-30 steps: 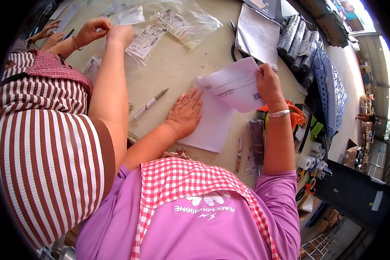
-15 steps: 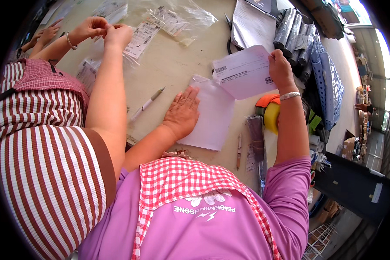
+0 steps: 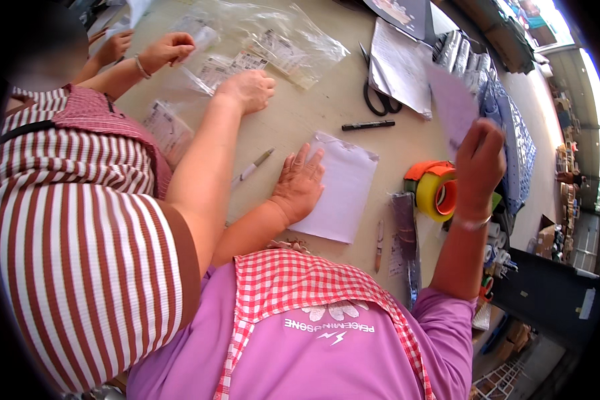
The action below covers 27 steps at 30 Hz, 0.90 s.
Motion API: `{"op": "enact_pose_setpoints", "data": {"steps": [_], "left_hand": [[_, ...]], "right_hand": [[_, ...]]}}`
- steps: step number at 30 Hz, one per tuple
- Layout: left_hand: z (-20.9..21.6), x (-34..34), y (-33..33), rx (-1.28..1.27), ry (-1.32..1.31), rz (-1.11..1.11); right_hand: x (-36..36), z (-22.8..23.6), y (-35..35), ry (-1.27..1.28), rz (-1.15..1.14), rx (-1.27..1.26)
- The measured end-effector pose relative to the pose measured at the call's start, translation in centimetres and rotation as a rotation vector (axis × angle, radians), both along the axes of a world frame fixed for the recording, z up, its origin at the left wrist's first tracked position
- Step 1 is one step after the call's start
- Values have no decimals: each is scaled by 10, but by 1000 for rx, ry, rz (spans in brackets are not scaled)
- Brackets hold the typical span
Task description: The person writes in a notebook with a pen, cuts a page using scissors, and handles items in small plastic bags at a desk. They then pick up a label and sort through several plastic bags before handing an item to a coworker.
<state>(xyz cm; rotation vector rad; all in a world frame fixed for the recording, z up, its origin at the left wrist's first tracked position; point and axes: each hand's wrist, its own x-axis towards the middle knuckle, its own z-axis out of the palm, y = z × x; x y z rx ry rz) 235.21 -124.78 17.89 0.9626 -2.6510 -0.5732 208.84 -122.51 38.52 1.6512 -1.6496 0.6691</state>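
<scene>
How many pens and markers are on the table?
3: black marker beyond the paper stack, slim pen right of it, white pen beside the left hand. Others may be hidden.

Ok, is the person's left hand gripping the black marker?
No, the left hand lies flat on the white paper, while the black marker lies apart.

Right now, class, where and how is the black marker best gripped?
Probably by its middle, pinching the black marker across its long sides, from above, coming from the near side. It is slim, lies flat and nearly crosswise, and nothing covers it; the scissors sit close on the far side, while the white paper under the left hand lies flat.
</scene>
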Motion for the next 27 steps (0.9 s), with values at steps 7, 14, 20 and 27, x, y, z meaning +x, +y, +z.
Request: {"op": "enact_pose_setpoints", "data": {"steps": [7,14,20,27], "left_hand": [[53,-13,-7,1161,919,-167],[45,-1,2,1357,1122,141],[36,4,-14,1480,1249,603],[44,22,-16,1517,1355,401]], "right_hand": [[113,-93,31,-420,122,274],[150,-123,27,-611,430,495],[136,-122,41,-566,425,409],[74,-135,52,-2128,94,569]]}}
